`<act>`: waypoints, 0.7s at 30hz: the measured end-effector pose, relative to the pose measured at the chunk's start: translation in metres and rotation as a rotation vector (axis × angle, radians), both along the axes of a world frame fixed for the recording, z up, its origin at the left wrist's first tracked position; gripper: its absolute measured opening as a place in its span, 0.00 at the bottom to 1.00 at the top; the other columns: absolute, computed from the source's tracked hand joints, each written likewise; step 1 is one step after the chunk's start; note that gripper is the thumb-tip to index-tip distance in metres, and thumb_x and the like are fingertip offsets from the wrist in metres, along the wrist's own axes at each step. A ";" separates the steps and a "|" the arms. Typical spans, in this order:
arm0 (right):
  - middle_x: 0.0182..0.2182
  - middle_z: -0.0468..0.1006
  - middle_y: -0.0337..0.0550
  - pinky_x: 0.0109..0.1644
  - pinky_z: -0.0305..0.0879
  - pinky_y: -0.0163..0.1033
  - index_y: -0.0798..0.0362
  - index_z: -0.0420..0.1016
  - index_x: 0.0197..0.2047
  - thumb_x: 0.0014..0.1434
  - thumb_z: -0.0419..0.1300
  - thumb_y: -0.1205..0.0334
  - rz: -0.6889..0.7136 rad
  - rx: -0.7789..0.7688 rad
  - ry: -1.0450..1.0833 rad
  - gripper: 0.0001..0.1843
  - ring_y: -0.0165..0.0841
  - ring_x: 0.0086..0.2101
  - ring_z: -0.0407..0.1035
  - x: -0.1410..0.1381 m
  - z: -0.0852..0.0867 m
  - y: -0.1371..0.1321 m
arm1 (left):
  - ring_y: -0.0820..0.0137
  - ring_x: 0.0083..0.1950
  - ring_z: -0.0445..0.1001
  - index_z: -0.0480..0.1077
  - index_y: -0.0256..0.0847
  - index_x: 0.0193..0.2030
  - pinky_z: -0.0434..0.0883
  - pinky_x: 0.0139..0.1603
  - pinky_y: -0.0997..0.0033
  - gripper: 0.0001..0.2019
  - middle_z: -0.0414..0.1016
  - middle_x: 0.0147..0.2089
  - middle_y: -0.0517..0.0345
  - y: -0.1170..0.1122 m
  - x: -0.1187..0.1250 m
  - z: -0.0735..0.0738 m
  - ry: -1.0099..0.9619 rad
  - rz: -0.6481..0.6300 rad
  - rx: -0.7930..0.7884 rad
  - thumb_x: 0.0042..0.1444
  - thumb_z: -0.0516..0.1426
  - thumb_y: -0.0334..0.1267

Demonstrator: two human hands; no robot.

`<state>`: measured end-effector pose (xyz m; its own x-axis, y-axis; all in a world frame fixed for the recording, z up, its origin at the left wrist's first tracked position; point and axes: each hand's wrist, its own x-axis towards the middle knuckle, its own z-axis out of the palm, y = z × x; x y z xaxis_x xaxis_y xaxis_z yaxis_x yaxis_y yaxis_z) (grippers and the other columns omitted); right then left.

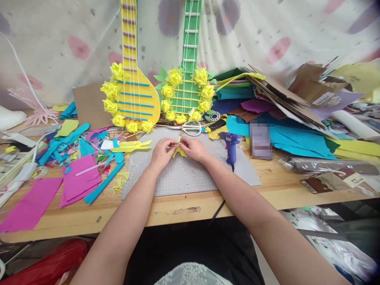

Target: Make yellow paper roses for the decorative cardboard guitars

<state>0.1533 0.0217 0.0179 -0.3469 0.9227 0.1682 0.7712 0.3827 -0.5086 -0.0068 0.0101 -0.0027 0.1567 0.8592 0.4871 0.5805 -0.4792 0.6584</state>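
Note:
Between my two hands is a small piece of yellow crepe paper (pixel 180 152), pinched just above the grey cutting mat (pixel 181 182). My left hand (pixel 163 152) grips it from the left with fingertips pressed together. From the other side my right hand (pixel 192 149) closes on the same paper, the fingertips nearly meeting. Its exact shape is partly covered by the fingers. Scissors (pixel 191 127) with white handles lie just beyond my hands. To the right a blue glue gun (pixel 231 148) rests on the mat, and yellow paper strips (pixel 132 146) lie to the left.
A yellow paper guitar (pixel 145 93) and a green one (pixel 185 93), trimmed with yellow paper roses, stand at the back. Magenta sheets (pixel 81 178) and blue scraps crowd the left. Blue paper (pixel 299 138), cardboard (pixel 282 95) and a plastic-wrapped packet (pixel 332 166) fill the right.

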 end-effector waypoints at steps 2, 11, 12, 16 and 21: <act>0.26 0.72 0.39 0.30 0.50 0.32 0.52 0.67 0.41 0.58 0.46 0.57 0.031 0.000 0.049 0.14 0.29 0.26 0.61 0.002 0.000 0.000 | 0.72 0.36 0.69 0.69 0.41 0.34 0.67 0.41 0.68 0.04 0.71 0.34 0.59 -0.001 0.000 0.002 0.008 0.009 0.007 0.50 0.57 0.33; 0.34 0.73 0.42 0.33 0.54 0.32 0.53 0.64 0.42 0.57 0.50 0.59 0.123 0.143 0.156 0.10 0.28 0.30 0.63 0.006 -0.001 -0.002 | 0.73 0.35 0.67 0.62 0.41 0.35 0.63 0.31 0.74 0.05 0.68 0.36 0.59 -0.001 0.000 0.001 -0.059 0.068 -0.071 0.51 0.54 0.34; 0.34 0.73 0.42 0.34 0.54 0.32 0.53 0.64 0.41 0.57 0.50 0.59 0.113 0.147 0.156 0.10 0.28 0.30 0.63 0.005 -0.002 -0.002 | 0.73 0.35 0.67 0.61 0.42 0.36 0.62 0.28 0.75 0.05 0.68 0.36 0.58 -0.001 0.000 0.000 -0.069 0.070 -0.086 0.51 0.54 0.34; 0.31 0.73 0.40 0.32 0.53 0.32 0.52 0.64 0.40 0.57 0.50 0.56 0.082 0.122 0.134 0.11 0.28 0.29 0.64 0.002 -0.003 -0.002 | 0.73 0.36 0.67 0.61 0.42 0.35 0.63 0.28 0.75 0.04 0.67 0.36 0.58 -0.001 0.001 -0.001 -0.052 0.057 -0.079 0.52 0.53 0.34; 0.28 0.73 0.38 0.30 0.51 0.32 0.52 0.65 0.39 0.58 0.49 0.56 0.062 0.105 0.116 0.10 0.27 0.26 0.63 0.001 -0.003 -0.003 | 0.73 0.36 0.67 0.61 0.42 0.35 0.65 0.35 0.72 0.03 0.66 0.35 0.58 -0.002 0.002 0.000 -0.045 0.045 -0.059 0.53 0.52 0.33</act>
